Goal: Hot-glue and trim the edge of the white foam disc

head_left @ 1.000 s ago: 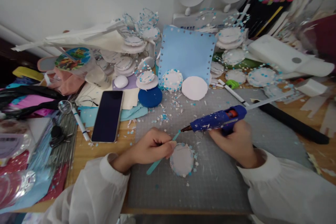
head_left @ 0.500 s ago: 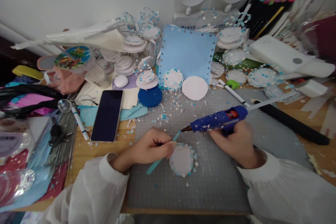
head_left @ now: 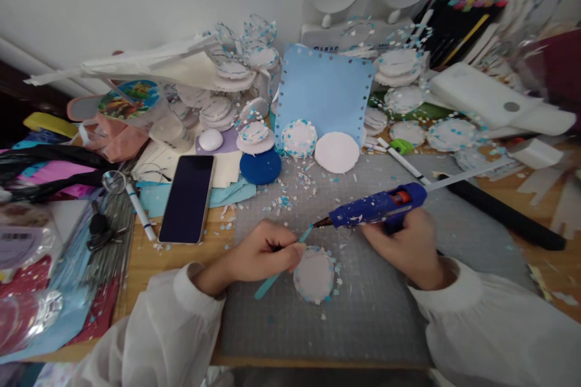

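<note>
My left hand (head_left: 267,251) is closed in a pinch around slim teal tweezers (head_left: 269,284). Their tip meets the dark nozzle of a blue hot glue gun (head_left: 376,205), where a tiny blue speck shows. The gun's handle is wrapped by my right hand (head_left: 406,245), and a clear glue stick (head_left: 472,174) sticks out of its back. Just below my left fingertips, a round white disc (head_left: 314,275) edged with small blue and white pieces lies on the grey cutting mat (head_left: 363,326).
A phone (head_left: 187,199) and a white pen (head_left: 140,213) lie left. Behind the mat stand a light blue card (head_left: 324,87), a plain white disc (head_left: 336,152) and several decorated discs. A long black object (head_left: 503,211) lies right. Confetti pieces (head_left: 284,201) are scattered on the mat.
Both hands, the tweezers and the glue gun stay practically in place. Only the camera view has shifted very slightly.
</note>
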Demonstrator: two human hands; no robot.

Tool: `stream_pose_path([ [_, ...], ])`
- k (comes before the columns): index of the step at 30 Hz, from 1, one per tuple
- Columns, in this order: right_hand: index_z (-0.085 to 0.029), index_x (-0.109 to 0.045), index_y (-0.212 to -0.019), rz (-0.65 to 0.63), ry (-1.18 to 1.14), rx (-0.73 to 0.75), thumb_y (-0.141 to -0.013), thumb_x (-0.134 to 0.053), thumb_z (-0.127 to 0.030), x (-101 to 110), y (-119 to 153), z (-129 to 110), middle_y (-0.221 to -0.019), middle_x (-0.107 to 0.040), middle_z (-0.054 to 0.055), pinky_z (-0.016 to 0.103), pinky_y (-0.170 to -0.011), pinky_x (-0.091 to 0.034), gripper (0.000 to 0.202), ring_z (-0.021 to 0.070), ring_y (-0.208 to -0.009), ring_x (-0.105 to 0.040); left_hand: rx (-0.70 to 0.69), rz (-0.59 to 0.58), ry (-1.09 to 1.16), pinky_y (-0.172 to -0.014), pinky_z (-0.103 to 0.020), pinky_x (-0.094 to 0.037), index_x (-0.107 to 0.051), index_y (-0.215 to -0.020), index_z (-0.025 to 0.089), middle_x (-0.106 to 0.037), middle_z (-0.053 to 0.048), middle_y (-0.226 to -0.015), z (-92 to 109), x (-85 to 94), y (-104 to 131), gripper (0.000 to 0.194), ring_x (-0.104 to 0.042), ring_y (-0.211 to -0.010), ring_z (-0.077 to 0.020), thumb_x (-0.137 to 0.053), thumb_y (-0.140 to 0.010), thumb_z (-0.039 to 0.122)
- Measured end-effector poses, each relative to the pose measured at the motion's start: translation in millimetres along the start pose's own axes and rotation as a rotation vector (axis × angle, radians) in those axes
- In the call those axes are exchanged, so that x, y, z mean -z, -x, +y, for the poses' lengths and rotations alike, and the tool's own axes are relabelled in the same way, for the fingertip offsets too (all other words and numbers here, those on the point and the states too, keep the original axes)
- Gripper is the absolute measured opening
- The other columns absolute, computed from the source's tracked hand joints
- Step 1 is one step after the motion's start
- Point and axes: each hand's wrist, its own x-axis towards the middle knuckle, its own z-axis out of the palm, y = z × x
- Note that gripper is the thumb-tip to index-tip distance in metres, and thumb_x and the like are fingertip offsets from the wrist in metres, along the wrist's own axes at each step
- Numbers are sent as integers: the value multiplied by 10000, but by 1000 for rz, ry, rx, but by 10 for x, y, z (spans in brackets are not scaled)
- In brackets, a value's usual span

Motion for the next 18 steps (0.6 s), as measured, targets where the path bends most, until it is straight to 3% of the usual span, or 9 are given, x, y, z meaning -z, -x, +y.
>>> stream_pose_path([
  [18,-230,-427,-503,-10,59,74,-631,-637,-342,16,17,63,-371,-442,-44,251,-370,-331,270,127,-328,-444,-28,0,6,-455,-203,-317,-512,-498,144,-457,11,-452,-7,-2,-6,433,-396,-455,-82,-428,-905,266],
])
